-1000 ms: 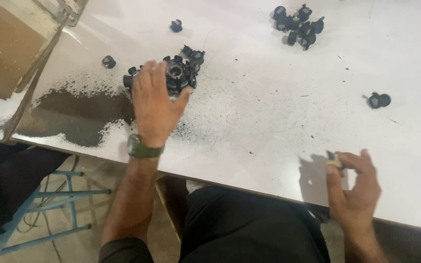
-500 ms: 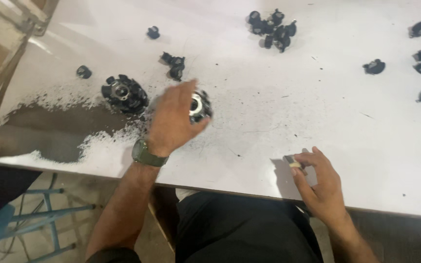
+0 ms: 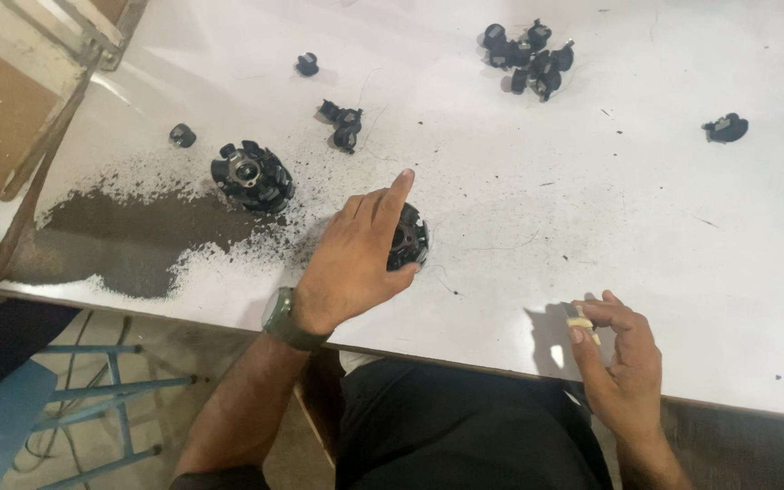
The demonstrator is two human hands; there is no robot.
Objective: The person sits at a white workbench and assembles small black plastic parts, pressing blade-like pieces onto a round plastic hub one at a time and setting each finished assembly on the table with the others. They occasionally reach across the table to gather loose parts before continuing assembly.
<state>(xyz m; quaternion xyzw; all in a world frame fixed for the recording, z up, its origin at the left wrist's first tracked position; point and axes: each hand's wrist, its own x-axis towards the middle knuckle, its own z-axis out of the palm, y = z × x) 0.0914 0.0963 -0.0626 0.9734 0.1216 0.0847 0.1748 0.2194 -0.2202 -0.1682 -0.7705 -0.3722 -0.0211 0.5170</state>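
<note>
A person seated at the near edge of a white table (image 3: 592,209) closes the left hand (image 3: 356,259) over a round black part (image 3: 409,238), fingers curled around its left side and the index finger pointing toward the far edge. The part lies flat under that hand, a short way in from the near edge, its open face turned up and to the right; being round, it shows no clear long axis. The left hand is on it, while the right hand (image 3: 619,349) sits well apart at the near edge, to the part's right, thumb and forefinger pinching a small pale piece (image 3: 581,322) with the other fingers loosely spread.

A second, larger round black part (image 3: 252,175) rests just beyond and to the left of the left hand, at the edge of a wide patch of dark powder (image 3: 111,236) spread toward the table's left edge. Small black pieces lie scattered farther back: 1 cluster (image 3: 528,56) near the far edge, a pair (image 3: 343,122) toward the middle, and several singles (image 3: 726,128) along the right edge. No container stands on the table; a wooden frame (image 3: 38,118) leans at the left corner.
</note>
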